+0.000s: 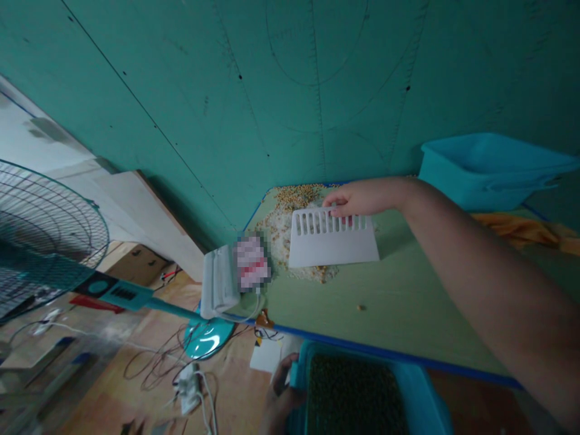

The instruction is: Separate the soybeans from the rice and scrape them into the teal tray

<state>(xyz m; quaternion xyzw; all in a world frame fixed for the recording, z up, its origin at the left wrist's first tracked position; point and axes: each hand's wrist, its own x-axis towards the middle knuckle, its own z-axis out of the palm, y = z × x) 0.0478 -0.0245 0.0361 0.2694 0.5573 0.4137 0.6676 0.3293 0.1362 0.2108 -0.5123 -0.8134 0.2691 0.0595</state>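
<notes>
My right hand reaches across the table and grips the slotted top edge of a white plastic plate. The plate stands tilted on the tabletop, beside a spread of white grains mixed with yellow beans. Part of that spread is hidden behind it. At the bottom, my left hand is closed around the left rim of a turquoise tub, below the table's near edge. Dark green small grains fill the tub.
A phone, blurred out, leans on a white box-like stand at the table's left end. A turquoise basin and an orange cloth lie at the right. A fan and cables occupy the left. A green wall borders the table.
</notes>
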